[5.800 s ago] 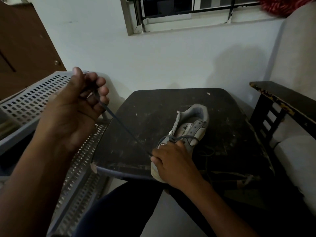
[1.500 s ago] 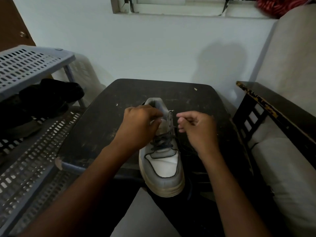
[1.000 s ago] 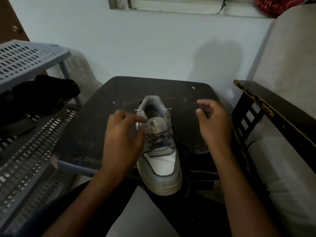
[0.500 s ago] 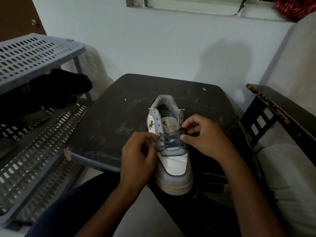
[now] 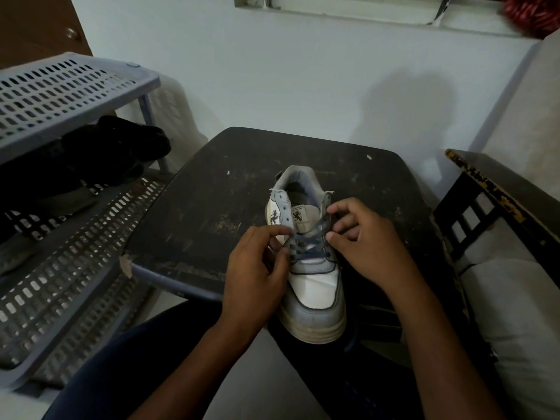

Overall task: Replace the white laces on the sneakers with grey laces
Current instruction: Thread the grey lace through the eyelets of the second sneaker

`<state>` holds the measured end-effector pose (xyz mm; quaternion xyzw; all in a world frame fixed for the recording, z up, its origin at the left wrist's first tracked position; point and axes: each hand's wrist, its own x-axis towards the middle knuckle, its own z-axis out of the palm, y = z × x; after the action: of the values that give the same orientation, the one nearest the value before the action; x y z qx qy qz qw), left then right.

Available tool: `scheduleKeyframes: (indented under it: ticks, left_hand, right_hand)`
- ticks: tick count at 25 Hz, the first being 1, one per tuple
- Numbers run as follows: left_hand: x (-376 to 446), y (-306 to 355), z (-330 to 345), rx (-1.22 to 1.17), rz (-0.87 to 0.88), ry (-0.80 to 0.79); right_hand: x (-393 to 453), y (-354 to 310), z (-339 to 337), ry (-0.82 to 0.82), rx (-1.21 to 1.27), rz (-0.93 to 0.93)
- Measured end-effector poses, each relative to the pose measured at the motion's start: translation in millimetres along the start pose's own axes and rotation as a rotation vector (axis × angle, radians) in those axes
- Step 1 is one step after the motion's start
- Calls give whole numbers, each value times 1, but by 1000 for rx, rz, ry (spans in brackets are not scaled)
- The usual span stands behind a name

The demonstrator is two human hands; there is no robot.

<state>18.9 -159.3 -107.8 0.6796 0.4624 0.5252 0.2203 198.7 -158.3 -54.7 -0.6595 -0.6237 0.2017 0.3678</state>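
1. Head view: a white-and-grey sneaker [image 5: 309, 268] sits heel-away on the near edge of a dark, scuffed desk [image 5: 212, 213], its toe jutting past the edge toward the person's lap.
2. A grey lace [image 5: 309, 241] crosses the lower eyelets in several rows; the upper eyelets on the left flap show bare.
3. The left hand [image 5: 254, 274] is at the sneaker's left side, fingers curled, thumb and forefinger closed on the lace by the left eyelet row. Its grip is narrow and holds the lace.
4. The right hand [image 5: 363, 244] is at the sneaker's right side, forefinger and thumb curled in at the right eyelet row, where a strand of the lace runs up to the fingertips. Its grip is narrow; it appears to pinch the lace, though the contact itself is partly hidden by the fingers.
5. The tongue stands upright between the flaps, a small dark emblem on its label; a similar emblem marks the sneaker's left side panel.
6. To the left, a grey perforated plastic rack [image 5: 60, 95] holds dark shoes [image 5: 100, 153] on its middle shelf.
7. To the right, a dark wooden armrest [image 5: 491, 195] with chipped paint edges a pale cushioned seat [image 5: 521, 313].
8. Behind the desk, a white wall [image 5: 288, 80] carries a soft shadow; a window sill runs along the top, with a brown door [image 5: 36, 22] at upper left.
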Motion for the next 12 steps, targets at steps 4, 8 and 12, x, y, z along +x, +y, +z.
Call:
scheduleKeyframes:
  ticks: [4, 8, 12]
  left_hand:
    - [2, -3, 1, -49, -45, 12]
    - [1, -5, 1, -53, -63, 19]
    - [-1, -6, 5, -86, -55, -8]
  right_hand:
    - [0, -1, 3, 94, 0, -36]
    - [1, 0, 15, 160, -8, -150]
    - [0, -5, 21, 243, 314, -107]
